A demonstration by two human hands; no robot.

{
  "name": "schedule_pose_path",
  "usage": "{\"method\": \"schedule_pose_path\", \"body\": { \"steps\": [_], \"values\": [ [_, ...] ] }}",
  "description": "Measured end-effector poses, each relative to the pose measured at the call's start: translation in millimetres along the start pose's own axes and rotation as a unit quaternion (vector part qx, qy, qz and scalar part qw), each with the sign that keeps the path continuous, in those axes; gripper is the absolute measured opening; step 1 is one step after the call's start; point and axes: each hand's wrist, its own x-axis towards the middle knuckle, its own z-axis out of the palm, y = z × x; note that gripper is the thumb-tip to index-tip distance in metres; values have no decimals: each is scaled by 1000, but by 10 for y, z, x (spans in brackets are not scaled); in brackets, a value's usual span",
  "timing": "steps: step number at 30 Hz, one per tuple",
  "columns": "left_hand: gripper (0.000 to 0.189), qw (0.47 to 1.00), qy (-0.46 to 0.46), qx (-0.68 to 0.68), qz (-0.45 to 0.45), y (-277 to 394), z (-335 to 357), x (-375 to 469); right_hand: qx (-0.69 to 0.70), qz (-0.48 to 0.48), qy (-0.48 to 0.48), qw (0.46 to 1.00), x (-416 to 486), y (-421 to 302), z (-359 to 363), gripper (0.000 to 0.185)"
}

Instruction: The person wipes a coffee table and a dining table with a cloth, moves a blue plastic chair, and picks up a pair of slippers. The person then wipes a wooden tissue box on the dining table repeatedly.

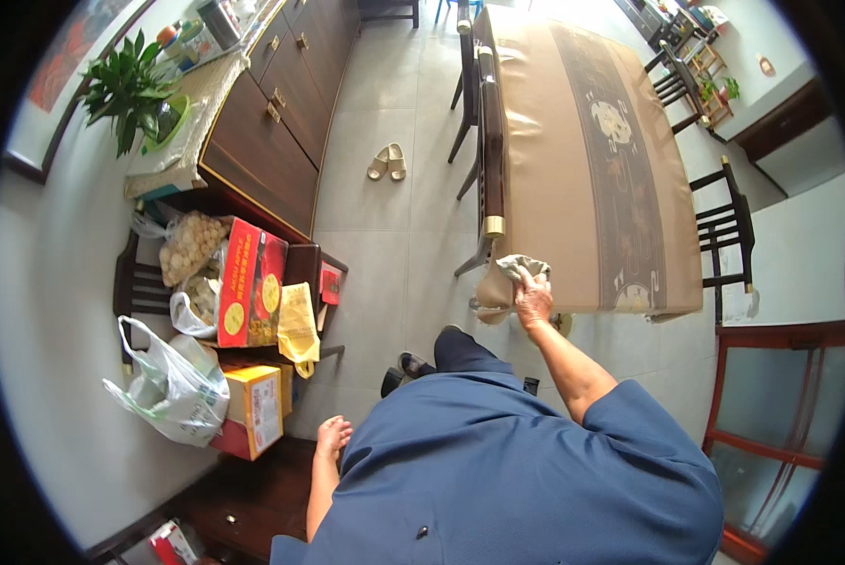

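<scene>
My right hand [535,300] grips a crumpled light grey-green cloth [523,267] at the near left corner of a long dining table. A glossy brown cover [550,176] lies over the table and hangs in a fold at that corner. Along its length runs a dark patterned runner [617,176]. My left hand [333,433] hangs beside my body with loosely curled fingers and nothing visible in it.
Dark wooden chairs [491,141] line the table's left side, others its right. On the left, a red cardboard box [251,282], a white plastic bag [175,388] and a yellow box [261,409] are piled near a wooden cabinet [267,127]. Beige slippers [387,162] lie on the floor.
</scene>
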Motion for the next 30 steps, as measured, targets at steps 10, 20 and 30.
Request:
{"method": "schedule_pose_path", "body": {
  "steps": [10, 20, 30],
  "values": [
    [37, 999, -31, -31, -18, 721, -266, 634, -66, 364, 87, 925, 414, 1546, -271, 41],
    [42, 994, -34, 91, -46, 2057, -393, 1236, 2, 60, 68, 996, 1730, -397, 153, 35],
    [44, 980, -83, 179, -19, 4173, 144, 1543, -145, 374, 121, 908, 2007, 1797, -319, 39]
  ]
}}
